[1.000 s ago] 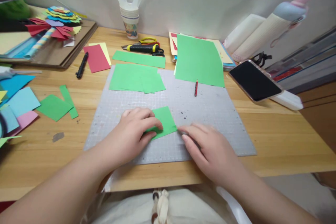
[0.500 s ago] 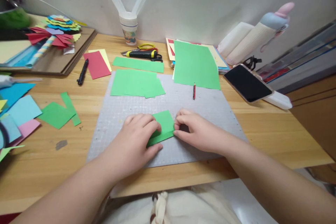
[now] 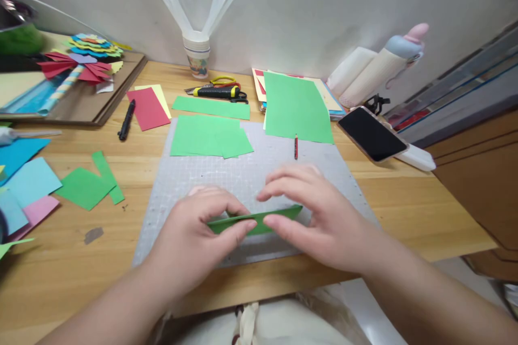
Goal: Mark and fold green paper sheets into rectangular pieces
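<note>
A folded piece of green paper is lifted and tilted nearly edge-on over the near part of the grey cutting mat. My left hand pinches its left part, thumb on the near side and fingers behind. At the paper's right part is my right hand; its fingers are spread and its thumb tip lies at the near face. Whether that thumb presses the paper I cannot make out. Farther back on the mat lie green paper pieces and a short red-and-black pencil.
Behind the mat are a green strip, a utility knife, scissors and paper cups holding white strips. A large green sheet tops a paper stack; a phone leans at right. Coloured scraps and a black pen lie left.
The green paper has come up off the mat and turned edge-on. My left hand now pinches it, while my right hand has opened its fingers from a pinch at the paper's edge.
</note>
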The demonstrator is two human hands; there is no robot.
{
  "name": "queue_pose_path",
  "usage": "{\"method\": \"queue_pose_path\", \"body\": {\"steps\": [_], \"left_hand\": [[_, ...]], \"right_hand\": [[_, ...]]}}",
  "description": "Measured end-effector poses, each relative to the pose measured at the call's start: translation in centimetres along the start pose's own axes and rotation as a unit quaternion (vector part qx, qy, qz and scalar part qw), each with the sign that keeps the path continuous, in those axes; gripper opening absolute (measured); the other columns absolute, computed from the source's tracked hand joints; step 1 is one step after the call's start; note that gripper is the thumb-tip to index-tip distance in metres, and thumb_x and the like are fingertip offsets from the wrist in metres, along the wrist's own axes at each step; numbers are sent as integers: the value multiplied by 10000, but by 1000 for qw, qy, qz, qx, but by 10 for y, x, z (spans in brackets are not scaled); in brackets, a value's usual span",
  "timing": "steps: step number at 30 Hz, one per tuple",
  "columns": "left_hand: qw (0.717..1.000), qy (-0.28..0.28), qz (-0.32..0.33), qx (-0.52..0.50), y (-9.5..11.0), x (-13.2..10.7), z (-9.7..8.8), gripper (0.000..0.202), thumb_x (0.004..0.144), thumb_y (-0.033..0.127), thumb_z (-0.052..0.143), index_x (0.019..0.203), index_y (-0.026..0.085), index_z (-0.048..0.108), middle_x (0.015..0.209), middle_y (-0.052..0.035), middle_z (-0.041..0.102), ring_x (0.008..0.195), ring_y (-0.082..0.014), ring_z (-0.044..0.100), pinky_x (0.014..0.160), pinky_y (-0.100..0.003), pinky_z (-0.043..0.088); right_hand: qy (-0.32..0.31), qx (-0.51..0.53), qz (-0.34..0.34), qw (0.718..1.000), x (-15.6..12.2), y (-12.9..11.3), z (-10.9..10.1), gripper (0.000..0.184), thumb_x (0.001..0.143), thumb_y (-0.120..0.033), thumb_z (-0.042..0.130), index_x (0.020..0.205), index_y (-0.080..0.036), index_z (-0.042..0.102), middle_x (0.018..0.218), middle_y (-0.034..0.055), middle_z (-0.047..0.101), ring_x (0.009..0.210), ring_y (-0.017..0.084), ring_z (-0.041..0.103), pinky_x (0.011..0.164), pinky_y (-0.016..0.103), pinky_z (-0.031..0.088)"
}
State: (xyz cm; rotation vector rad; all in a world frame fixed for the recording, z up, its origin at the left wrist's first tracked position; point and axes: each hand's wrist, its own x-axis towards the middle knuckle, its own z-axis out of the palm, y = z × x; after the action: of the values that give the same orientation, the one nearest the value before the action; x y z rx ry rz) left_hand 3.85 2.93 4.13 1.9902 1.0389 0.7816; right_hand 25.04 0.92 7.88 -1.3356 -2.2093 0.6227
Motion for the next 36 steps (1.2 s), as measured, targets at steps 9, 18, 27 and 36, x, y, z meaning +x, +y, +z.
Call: {"method": "queue_pose_path", "body": {"steps": [9,18,27,36], "left_hand": [[984,-3,-156,-86,5,3,0,202,760,395,632,663,225,680,600,35,634,574,-131,548,534,-233,422],[990,-37,-125,-59,6,2,1,224,788,383,588,658,222,674,594,36,633,586,-132,548,549,-236,412],[993,6,-92,-70,2,-1,2,247,844,388,585,691,211,665,653,22,651,631,-133,570,613,-256,429],[984,37,-132,-112,2,-1,0,274,819,446,625,669,220,661,638,20,628,619,-141,551,582,-260,425]], "right_hand": [[-71,42,127,988,7,-12,11,128,862,-190,546,815,-232,657,765,-23,684,757,152,592,639,266,412],[-53,17,106,993,11,-19,18,122,786,-133,525,719,-214,587,671,-42,617,678,131,545,689,281,390],[20,44,96,994,9,-6,37,98,715,-145,476,640,-208,479,591,-48,532,598,114,451,624,255,355],[13,66,179,982,-15,17,20,60,696,-186,445,656,-211,482,635,-28,519,582,120,458,539,247,343]]}}
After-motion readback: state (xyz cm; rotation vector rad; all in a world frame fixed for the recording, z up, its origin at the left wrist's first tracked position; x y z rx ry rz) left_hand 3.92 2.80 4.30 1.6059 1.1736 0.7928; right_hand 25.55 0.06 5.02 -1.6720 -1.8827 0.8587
